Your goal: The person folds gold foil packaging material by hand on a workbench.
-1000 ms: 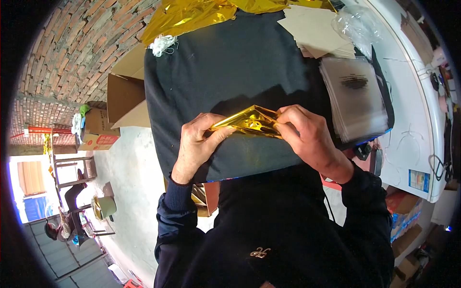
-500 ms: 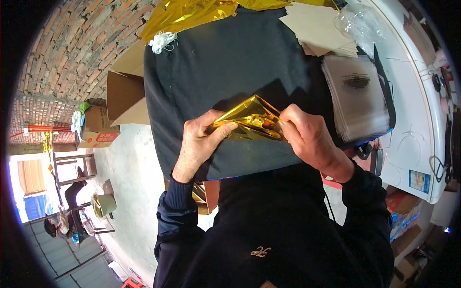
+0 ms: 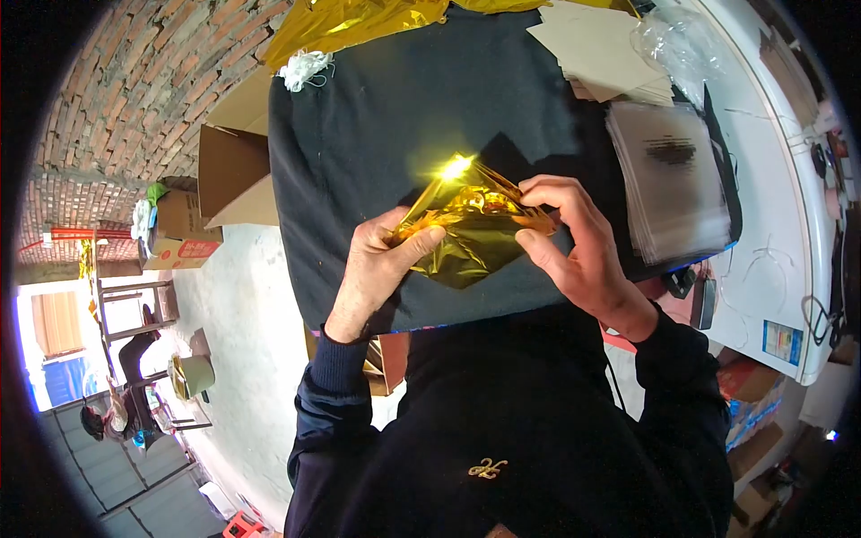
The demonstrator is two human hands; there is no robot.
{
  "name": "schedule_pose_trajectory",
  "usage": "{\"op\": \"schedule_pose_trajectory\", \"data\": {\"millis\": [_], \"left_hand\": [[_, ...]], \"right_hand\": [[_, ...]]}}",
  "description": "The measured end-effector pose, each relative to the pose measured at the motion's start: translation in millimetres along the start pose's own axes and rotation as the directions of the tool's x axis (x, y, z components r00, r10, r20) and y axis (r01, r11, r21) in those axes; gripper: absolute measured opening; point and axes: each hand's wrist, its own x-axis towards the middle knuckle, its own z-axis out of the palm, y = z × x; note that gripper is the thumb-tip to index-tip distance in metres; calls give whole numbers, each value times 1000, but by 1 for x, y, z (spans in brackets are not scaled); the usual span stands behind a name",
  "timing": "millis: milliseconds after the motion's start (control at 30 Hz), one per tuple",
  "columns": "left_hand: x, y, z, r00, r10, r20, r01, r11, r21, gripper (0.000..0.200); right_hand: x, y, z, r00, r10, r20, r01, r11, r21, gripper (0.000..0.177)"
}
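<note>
The person holds a small gold foil sheet (image 3: 466, 220) just above the near half of the dark cloth pad (image 3: 404, 108) that covers the work surface. The left hand (image 3: 377, 269) is closed in a pinch, its thumb pressed flat over the sheet's left corner with the fingers curled underneath. The right hand (image 3: 574, 251) grips the opposite edge between thumb and fingertips, with its other fingers loosely bent. Holding the sheet at two opposite ends likely keeps the thin, crinkly film spread and under control, and the soft pad gives it a dark, non-slip backing.

At the pad's far right lies a stack of clear sleeves (image 3: 673, 179), with beige cards (image 3: 601, 54) beyond it. More loose foil (image 3: 350, 22) spills over the pad's far edge, beside a white tuft of thread (image 3: 305, 67).

A second earlier the sheet was a narrow, flattened strip stretched between the hands. Now it is opened into a broader diamond, with one corner hanging toward the person and a bright glare at its top. The right fingers have also lifted higher.
</note>
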Motion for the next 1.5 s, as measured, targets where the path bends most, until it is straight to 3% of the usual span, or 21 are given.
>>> {"op": "schedule_pose_trajectory", "data": {"millis": [133,333,500,633,700,833,1033,1200,1433,1500], "left_hand": [[-5,-9,2,997,-69,38,72,993,-98,25],[-7,-10,6,994,-104,22,106,985,-139,25],[-7,-9,6,993,-111,27,114,982,-153,26],[-8,-12,6,992,-123,29,126,983,-136,25],[-9,-8,9,992,-122,33,126,981,-147,24],[-10,-8,8,993,-102,66,108,990,-95,20],[-10,-2,10,985,-121,119,128,991,-48,18],[-6,5,4,971,-167,170,157,985,68,24],[0,33,4,966,-169,194,162,986,50,33],[4,32,-1,948,-234,217,203,966,158,32]], "right_hand": [[-5,6,7,1000,17,5,-17,999,30,40],[0,4,11,988,-76,-137,60,991,-121,40],[-9,14,21,994,-17,-110,10,998,-67,30],[-8,17,19,996,-11,-85,0,992,-123,21],[-7,18,19,995,69,-78,-70,997,-9,15],[-5,20,14,961,269,64,-276,925,261,7],[-3,15,8,948,285,138,-308,932,191,9],[-4,15,15,969,240,57,-246,954,172,9],[-2,17,16,973,226,33,-229,963,143,9],[-4,19,19,974,225,19,-225,961,161,9]]}}
